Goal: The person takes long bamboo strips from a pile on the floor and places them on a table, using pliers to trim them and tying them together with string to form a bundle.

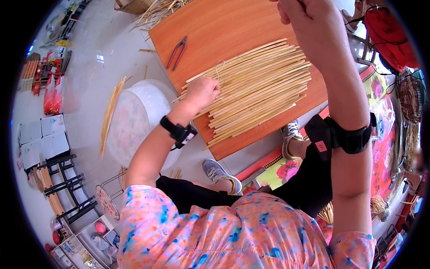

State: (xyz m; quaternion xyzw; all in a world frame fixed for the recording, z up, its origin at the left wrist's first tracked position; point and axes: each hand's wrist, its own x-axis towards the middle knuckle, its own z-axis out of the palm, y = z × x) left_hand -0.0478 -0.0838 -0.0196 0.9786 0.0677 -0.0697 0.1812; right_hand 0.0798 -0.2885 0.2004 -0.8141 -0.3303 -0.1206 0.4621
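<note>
The row of straw stalks (264, 85) on the bench (210, 31) looks mostly laid, its thread (219, 70) apparently untied, with the left hand (201, 94) curled narrow at its left end and the right hand (313, 31), grip I cannot tell, beyond its upper right.

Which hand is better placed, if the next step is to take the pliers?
Probably the left hand: it is at the left ends of the pale yellow stalks, with the pliers just beyond it on the tabletop. The right hand is raised at the picture's upper edge, farther to the right.
</note>
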